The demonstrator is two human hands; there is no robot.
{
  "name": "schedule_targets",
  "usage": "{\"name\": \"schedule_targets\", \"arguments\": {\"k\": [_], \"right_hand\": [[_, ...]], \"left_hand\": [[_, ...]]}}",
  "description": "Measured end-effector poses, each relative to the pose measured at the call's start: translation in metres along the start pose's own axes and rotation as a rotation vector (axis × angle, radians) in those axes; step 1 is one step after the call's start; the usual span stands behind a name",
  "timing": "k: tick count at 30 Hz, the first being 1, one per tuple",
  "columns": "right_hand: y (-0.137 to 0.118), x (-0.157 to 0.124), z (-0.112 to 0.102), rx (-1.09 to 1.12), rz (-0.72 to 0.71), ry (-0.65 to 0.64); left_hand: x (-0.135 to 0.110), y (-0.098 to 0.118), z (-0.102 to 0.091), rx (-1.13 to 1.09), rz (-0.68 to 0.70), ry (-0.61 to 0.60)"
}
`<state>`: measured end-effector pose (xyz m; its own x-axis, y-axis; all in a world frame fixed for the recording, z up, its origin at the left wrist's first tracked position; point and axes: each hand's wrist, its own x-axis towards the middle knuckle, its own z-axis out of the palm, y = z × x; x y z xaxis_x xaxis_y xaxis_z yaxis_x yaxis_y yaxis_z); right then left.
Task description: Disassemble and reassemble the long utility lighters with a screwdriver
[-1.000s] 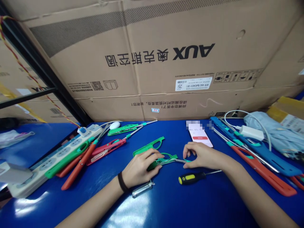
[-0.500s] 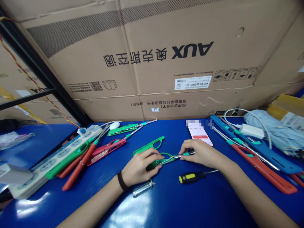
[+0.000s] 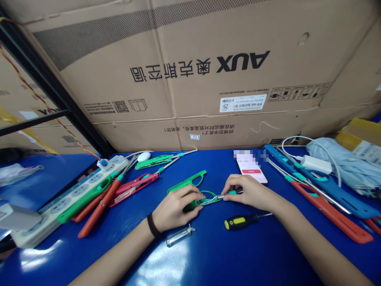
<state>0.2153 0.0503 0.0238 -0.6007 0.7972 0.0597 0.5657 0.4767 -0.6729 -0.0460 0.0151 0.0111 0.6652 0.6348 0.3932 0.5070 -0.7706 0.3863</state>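
Note:
My left hand (image 3: 180,203), with a dark band at its wrist, is closed around the rear of an opened green utility lighter (image 3: 212,198); thin pale wires show inside its shell. At the lighter's front end, my right hand (image 3: 245,190) pinches the metal tube and its teal piece. Just beyond my left hand rests a separate green shell half (image 3: 186,182) with a trigger loop. A small clear fuel tank (image 3: 179,237) with a metal valve lies below my left hand. Nearest my right forearm is a black and yellow screwdriver (image 3: 240,222), its shaft pointing right.
A phone (image 3: 253,171) showing a timer lies beyond my right hand. Several red, green and blue lighters flank the work area, some on a power strip (image 3: 86,186). A white charger (image 3: 315,164) and blue cloth (image 3: 342,165) sit right. A large cardboard box (image 3: 190,95) stands behind.
My right hand has shifted very slightly left along the lighter's tube. My left hand keeps its hold, and the other things lie where they were.

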Motion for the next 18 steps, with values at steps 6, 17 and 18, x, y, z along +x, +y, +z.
{"name": "schedule_targets", "arguments": {"k": [6,17,18], "right_hand": [[0.0,0.0011,0.0012,-0.023,0.017,-0.004],[-0.0056,0.0008,0.0034,-0.042,0.006,0.012],[-0.0056,0.0014,0.0049,-0.034,0.007,0.018]], "left_hand": [[-0.0002,-0.0002,-0.0002,0.002,-0.007,-0.012],[0.0004,-0.0037,-0.0014,0.007,-0.007,0.005],[0.0005,-0.0045,-0.0024,0.007,-0.004,0.006]]}}
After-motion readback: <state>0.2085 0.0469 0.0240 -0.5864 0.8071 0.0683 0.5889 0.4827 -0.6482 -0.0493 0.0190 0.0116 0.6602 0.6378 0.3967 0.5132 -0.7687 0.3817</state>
